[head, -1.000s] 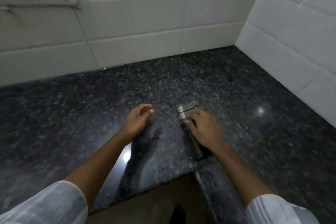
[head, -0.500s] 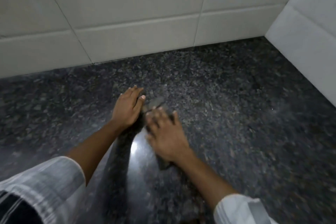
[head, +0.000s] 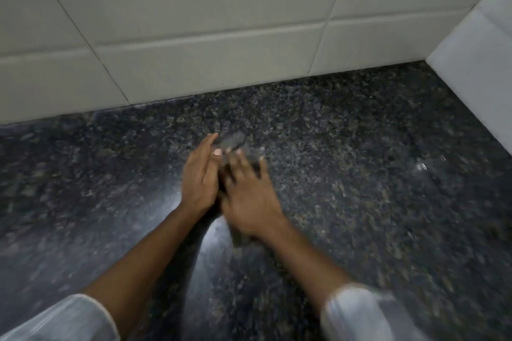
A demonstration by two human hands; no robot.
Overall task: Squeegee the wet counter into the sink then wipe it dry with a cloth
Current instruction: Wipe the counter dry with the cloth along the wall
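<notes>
A view from a head-worn camera looks down at a dark, speckled granite bench (head: 360,174) that meets a wall of pale rectangular tiles (head: 194,22) along its far edge, with a second tiled wall (head: 476,63) closing the far right corner. Two bare forearms reach in from the near edge, each ending in a pushed-up white sleeve: the left sleeve (head: 63,321) at the near left corner, the right sleeve (head: 360,313) further right. Both hands meet around the middle of the bench, a little toward the far edge, pressed side by side over one dark grey object, the squeegee (head: 231,140). Its blurred grey head shows just beyond the fingertips, and a dark end of it pokes out under the right wrist. The left hand (head: 199,177) lies against the left side of the tool with fingers extended and the thumb across it. The right hand (head: 246,196) lies flat on top of the tool, fingers spread and pressing down. Motion blur smears both hands, so I cannot tell whether either hand fully wraps the tool. A bright glare (head: 213,232) shines on the bench just nearer than the hands, between the two wrists. A small bright glint (head: 421,166) sits toward the right edge.
</notes>
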